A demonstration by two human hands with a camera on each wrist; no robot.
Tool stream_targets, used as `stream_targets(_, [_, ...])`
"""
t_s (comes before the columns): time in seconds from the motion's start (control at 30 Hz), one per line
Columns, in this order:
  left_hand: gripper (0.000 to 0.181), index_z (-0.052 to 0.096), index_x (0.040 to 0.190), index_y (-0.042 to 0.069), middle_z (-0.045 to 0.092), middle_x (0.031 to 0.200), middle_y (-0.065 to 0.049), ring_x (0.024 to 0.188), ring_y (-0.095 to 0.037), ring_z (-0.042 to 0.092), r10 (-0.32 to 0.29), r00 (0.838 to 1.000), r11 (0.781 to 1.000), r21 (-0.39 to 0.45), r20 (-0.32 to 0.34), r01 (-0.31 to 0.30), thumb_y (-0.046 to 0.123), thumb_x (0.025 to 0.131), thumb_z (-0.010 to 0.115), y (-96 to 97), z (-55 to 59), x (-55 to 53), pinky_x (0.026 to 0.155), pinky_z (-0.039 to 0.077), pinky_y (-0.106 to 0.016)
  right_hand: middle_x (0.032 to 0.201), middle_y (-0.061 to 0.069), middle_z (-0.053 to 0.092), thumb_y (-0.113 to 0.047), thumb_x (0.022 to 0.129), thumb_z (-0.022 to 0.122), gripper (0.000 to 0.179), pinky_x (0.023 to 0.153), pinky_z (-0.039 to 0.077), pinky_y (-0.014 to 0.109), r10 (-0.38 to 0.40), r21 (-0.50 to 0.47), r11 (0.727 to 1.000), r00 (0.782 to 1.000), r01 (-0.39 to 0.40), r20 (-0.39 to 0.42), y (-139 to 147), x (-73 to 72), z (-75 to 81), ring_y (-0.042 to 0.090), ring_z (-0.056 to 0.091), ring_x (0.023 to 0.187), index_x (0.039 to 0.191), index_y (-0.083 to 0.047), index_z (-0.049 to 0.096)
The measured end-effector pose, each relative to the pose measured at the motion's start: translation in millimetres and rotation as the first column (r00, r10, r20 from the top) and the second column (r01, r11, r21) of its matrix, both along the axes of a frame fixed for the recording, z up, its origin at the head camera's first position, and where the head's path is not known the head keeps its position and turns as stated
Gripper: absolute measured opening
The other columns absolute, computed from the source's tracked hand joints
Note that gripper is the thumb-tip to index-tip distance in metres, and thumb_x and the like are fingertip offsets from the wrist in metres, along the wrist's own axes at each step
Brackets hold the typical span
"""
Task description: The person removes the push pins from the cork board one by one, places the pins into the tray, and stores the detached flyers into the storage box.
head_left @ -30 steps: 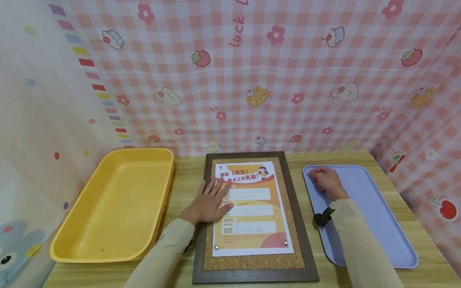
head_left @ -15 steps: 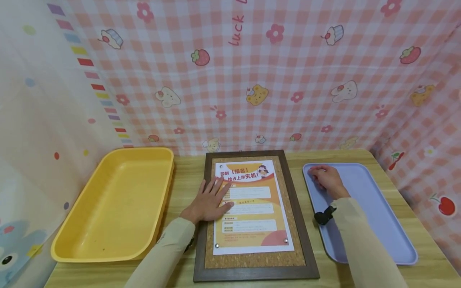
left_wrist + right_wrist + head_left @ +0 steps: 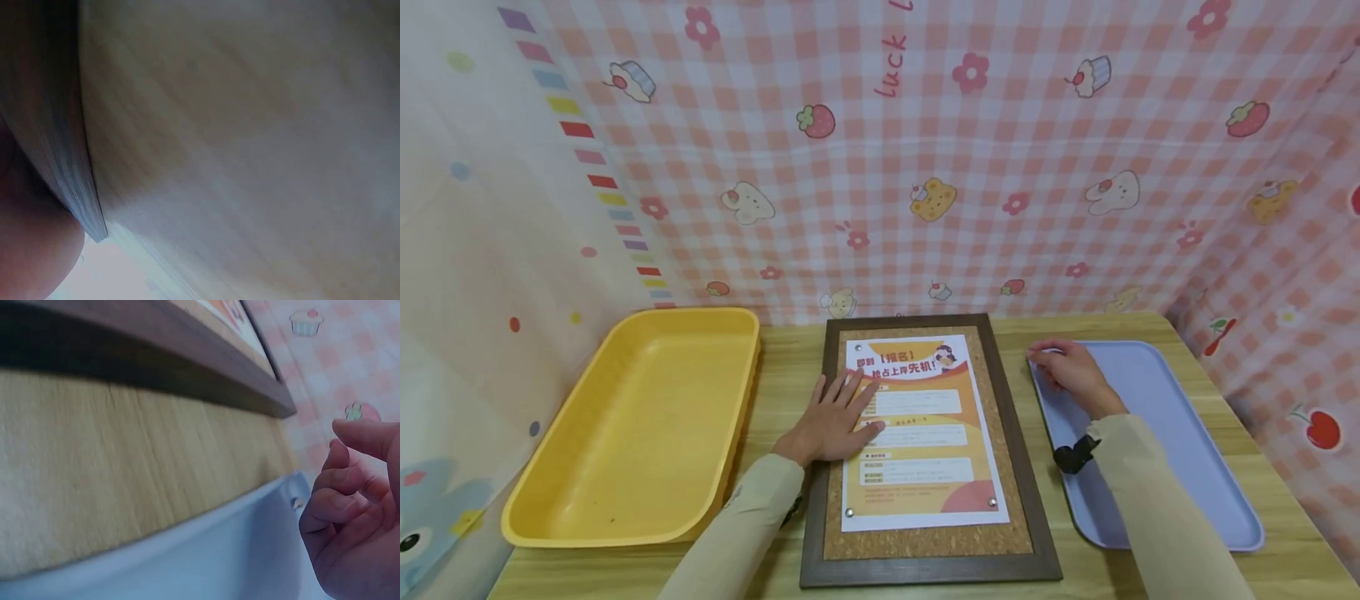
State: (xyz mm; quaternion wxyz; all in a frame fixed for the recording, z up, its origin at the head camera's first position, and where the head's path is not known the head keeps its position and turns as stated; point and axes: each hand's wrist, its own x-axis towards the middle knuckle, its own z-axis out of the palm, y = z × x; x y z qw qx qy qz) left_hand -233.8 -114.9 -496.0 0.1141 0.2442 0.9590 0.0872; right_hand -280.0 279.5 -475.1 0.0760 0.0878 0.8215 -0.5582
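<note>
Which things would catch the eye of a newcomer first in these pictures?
Probably the bright yellow tray, at the left of the table, then the orange poster in the middle, on a framed cork board, with the left hand spread across its left edge. Behind them hangs a pink checked cloth.

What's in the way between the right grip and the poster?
Nothing visible blocks it: past the right grip lie table, the right side of the frame and bare cork, then the poster. The left grip rests on its left part, off that line.
</note>
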Motion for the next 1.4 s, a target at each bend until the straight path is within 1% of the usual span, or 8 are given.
stream_targets(0.17, [0.073, 0.015, 0.161, 0.02, 0.005, 0.167, -0.009, 0.153, -0.031, 0.001, 0.001, 1.0, 1.0, 0.013, 0.008, -0.001, 0.059, 0.102, 0.033, 0.9, 0.6, 0.0, 0.12, -0.002, -0.057, 0.07, -0.003, 0.057, -0.021, 0.099, 0.06, 0.036, 0.049, 0.038, 0.026, 0.081, -0.01, 0.997, 0.997, -0.081, -0.008, -7, 2.7, 5.4, 0.005, 0.043, 0.051, 0.123, 0.007, 0.057])
stream_targets(0.47, [0.073, 0.017, 0.161, 0.018, 0.007, 0.167, -0.011, 0.153, -0.033, 0.002, 0.002, 1.0, 1.0, 0.024, 0.009, -0.002, 0.057, 0.102, 0.034, 0.0, -1.5, 0.2, 0.119, -0.002, -0.058, 0.067, -0.003, 0.052, -0.02, 0.099, 0.06, 0.035, 0.051, 0.042, 0.028, 0.172, -0.001, 0.985, 0.984, -0.172, -0.041, -20, 10.1, 10.6, 0.008, 0.047, 0.055, 0.12, 0.008, 0.057])
stream_targets(0.63, [0.074, 0.014, 0.161, 0.021, 0.004, 0.167, -0.009, 0.154, -0.031, -0.002, 0.004, 1.0, 1.0, 0.029, 0.013, -0.004, 0.059, 0.101, 0.033, -1.9, -8.0, -2.2, 0.119, -0.005, -0.057, 0.067, 0.001, 0.053, -0.015, 0.1, 0.056, 0.029, 0.051, 0.042, 0.029, 0.244, 0.006, 0.97, 0.968, -0.244, -0.058, -25, 18.0, 15.0, 0.009, 0.046, 0.055, 0.118, 0.008, 0.059])
stream_targets(0.77, [0.074, 0.011, 0.161, 0.024, 0.0, 0.167, -0.005, 0.154, -0.028, -0.005, 0.008, 1.0, 0.999, 0.037, 0.016, -0.008, 0.062, 0.101, 0.031, -3.3, -13.5, -4.1, 0.12, -0.007, -0.055, 0.067, 0.003, 0.053, -0.016, 0.1, 0.057, 0.026, 0.052, 0.041, 0.031, 0.292, -0.004, 0.956, 0.955, -0.292, -0.058, -30, 23.3, 17.2, 0.011, 0.045, 0.055, 0.116, 0.005, 0.061])
stream_targets(0.9, [0.074, 0.01, 0.161, 0.026, -0.001, 0.167, -0.004, 0.153, -0.026, -0.006, 0.009, 1.0, 1.0, 0.027, 0.019, -0.01, 0.063, 0.101, 0.031, -3.6, -14.3, -4.7, 0.12, -0.008, -0.054, 0.063, 0.0, 0.048, -0.016, 0.099, 0.059, 0.023, 0.05, 0.037, 0.03, 0.319, -0.02, 0.947, 0.946, -0.32, -0.059, -36, 27.5, 16.8, 0.01, 0.042, 0.053, 0.111, 0.004, 0.06])
stream_targets(1.1, [0.074, 0.008, 0.161, 0.026, -0.001, 0.167, -0.004, 0.153, -0.025, -0.006, 0.006, 1.0, 1.0, 0.015, 0.012, -0.006, 0.064, 0.101, 0.029, -3.6, -14.7, -5.3, 0.12, -0.008, -0.054, 0.069, 0.002, 0.055, -0.012, 0.097, 0.062, 0.021, 0.049, 0.04, 0.029, 0.332, 0.011, 0.943, 0.942, -0.332, -0.046, -42, 34.1, 18.6, 0.01, 0.044, 0.052, 0.109, 0.005, 0.061])
stream_targets(1.2, [0.074, 0.008, 0.161, 0.027, -0.001, 0.167, -0.003, 0.153, -0.025, -0.006, 0.005, 1.0, 1.0, 0.016, 0.011, -0.005, 0.064, 0.101, 0.029, -3.7, -15.3, -5.5, 0.12, -0.008, -0.054, 0.067, 0.001, 0.053, -0.012, 0.096, 0.064, 0.021, 0.048, 0.039, 0.029, 0.344, 0.009, 0.939, 0.938, -0.344, -0.044, -45, 37.3, 19.3, 0.011, 0.043, 0.052, 0.108, 0.005, 0.061])
stream_targets(1.4, [0.074, 0.008, 0.161, 0.027, -0.001, 0.167, -0.003, 0.153, -0.025, -0.006, 0.004, 1.0, 1.0, 0.007, 0.008, -0.004, 0.064, 0.101, 0.029, -3.8, -16.5, -6.2, 0.12, -0.008, -0.054, 0.066, 0.001, 0.053, -0.009, 0.096, 0.062, 0.022, 0.047, 0.038, 0.027, 0.399, -0.017, 0.916, 0.916, -0.4, -0.051, -51, 45.6, 18.6, 0.009, 0.042, 0.051, 0.11, 0.008, 0.06])
